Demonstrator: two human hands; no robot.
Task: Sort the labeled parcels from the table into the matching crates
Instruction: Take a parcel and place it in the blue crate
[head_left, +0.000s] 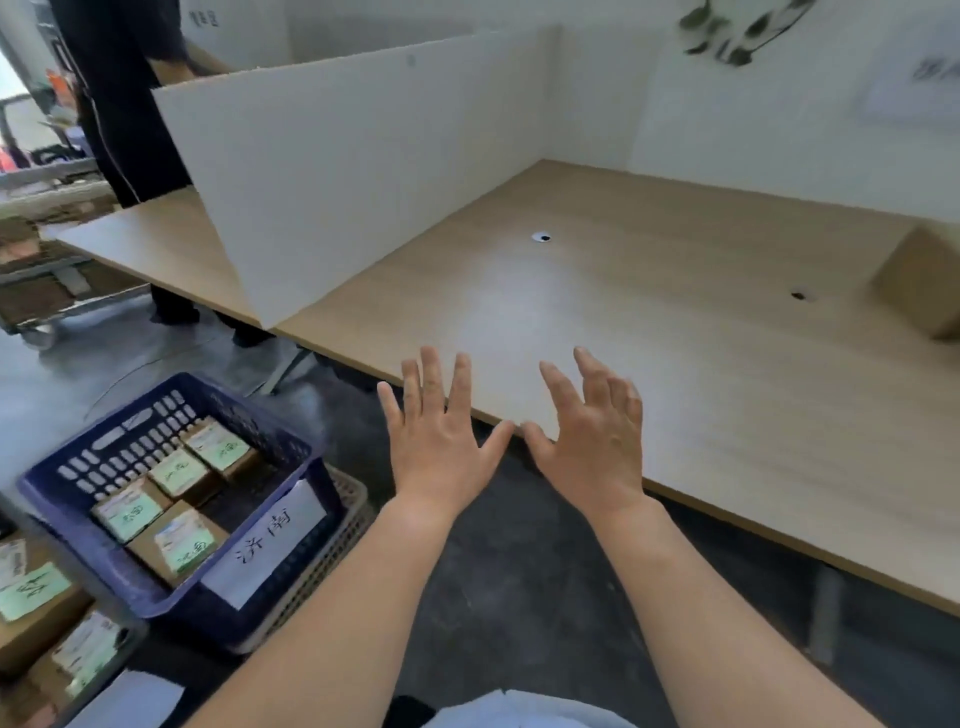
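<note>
My left hand (441, 436) and my right hand (592, 431) are both held out flat with fingers spread, empty, over the near edge of the wooden table (649, 322). A blue crate (311, 467) with a white paper label sits on the floor at lower left and holds several brown parcels (176, 545) with green labels. One brown parcel (919, 280) rests on the table at the far right edge of view. More labeled parcels (36, 603) lie in another container at the bottom left corner.
A white partition board (337, 171) stands along the table's left side, and white walls close the back. A beige crate (343, 525) sits under the blue one. Another person (124, 104) stands behind the partition near a cart (47, 291).
</note>
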